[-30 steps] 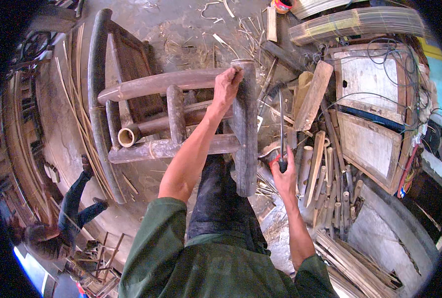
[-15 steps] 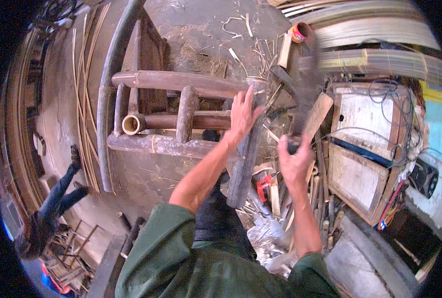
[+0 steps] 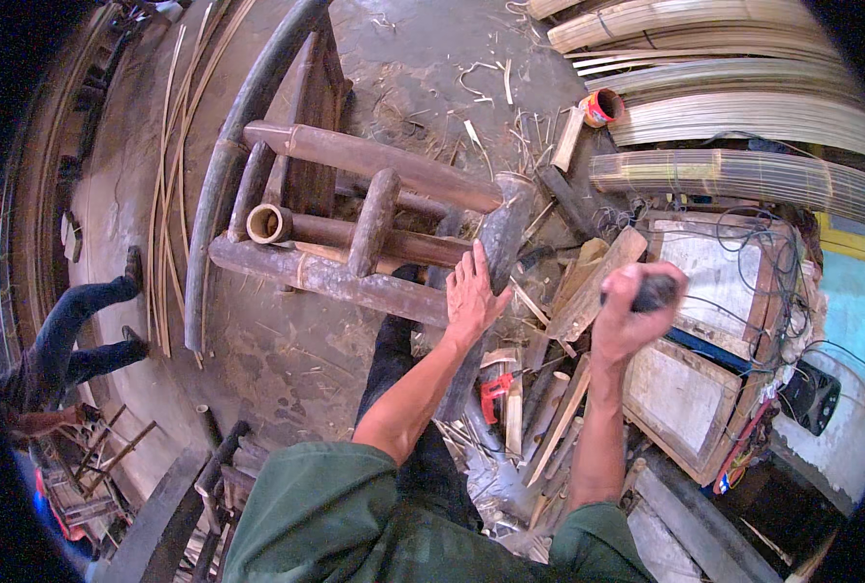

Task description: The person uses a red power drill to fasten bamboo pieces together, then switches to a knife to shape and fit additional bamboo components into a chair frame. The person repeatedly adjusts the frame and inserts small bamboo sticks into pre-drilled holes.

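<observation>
My left hand (image 3: pixel 473 296) rests with fingers spread on a thick, dark bamboo post (image 3: pixel 498 233) at the right end of a bamboo furniture frame. Several brown bamboo rails (image 3: pixel 384 167) run from that post to a long curved pole (image 3: pixel 220 175) on the left, joined by a short upright (image 3: pixel 374 222). One rail between them shows its hollow cut end (image 3: pixel 267 223). Raised beside the frame, my right hand (image 3: pixel 631 316) is closed around a dark tool (image 3: pixel 656 292). Only a rounded black part of the tool shows, so its kind is unclear.
Bundled bamboo strips (image 3: pixel 714 175) and a red tin (image 3: pixel 602 107) lie at the far right. A wooden cabinet (image 3: pixel 695 389) with cables stands right. A red power drill (image 3: pixel 495 396) lies among offcuts near my legs. Another person (image 3: pixel 73 330) is at the left.
My right hand has moved right and up with the dark tool, whose blurred long part pointed away from me before. My left hand stays on the post, slightly lower in view.
</observation>
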Demonstrator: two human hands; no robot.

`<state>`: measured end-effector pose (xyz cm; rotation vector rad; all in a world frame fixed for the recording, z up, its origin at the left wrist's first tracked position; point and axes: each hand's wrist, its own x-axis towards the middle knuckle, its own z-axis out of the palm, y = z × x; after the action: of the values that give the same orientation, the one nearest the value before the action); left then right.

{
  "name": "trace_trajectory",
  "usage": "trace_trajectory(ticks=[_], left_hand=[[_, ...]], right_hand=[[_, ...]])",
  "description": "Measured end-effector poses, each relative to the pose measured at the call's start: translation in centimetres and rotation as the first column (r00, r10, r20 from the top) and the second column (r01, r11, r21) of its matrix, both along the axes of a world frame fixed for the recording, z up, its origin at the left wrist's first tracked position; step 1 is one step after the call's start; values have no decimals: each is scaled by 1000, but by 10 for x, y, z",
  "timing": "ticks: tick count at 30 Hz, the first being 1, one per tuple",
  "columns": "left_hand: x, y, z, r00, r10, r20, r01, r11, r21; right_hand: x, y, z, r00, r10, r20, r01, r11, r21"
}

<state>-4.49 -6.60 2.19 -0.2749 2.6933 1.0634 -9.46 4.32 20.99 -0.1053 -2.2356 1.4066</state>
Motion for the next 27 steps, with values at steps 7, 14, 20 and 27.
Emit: trace_trajectory(ticks=[7,14,20,27], left_hand=[[2,7,-11,998,-21,-66,17,998,-56],[5,2,-5,998,12,-54,-15,999,-46],[18,10,2,1000,-30,7,30,999,11],[3,-2,-4,999,13,-31,-14,1000,-21]], right_hand=[[31,34,-100,646,-176,743,-355,793,496],[-26,-18,39,992,128,-9,-122,963,239],[26,51,-71,741,-120,661,-399,713,577],[-33,-16,38,983,81,163,-102,986,128]])
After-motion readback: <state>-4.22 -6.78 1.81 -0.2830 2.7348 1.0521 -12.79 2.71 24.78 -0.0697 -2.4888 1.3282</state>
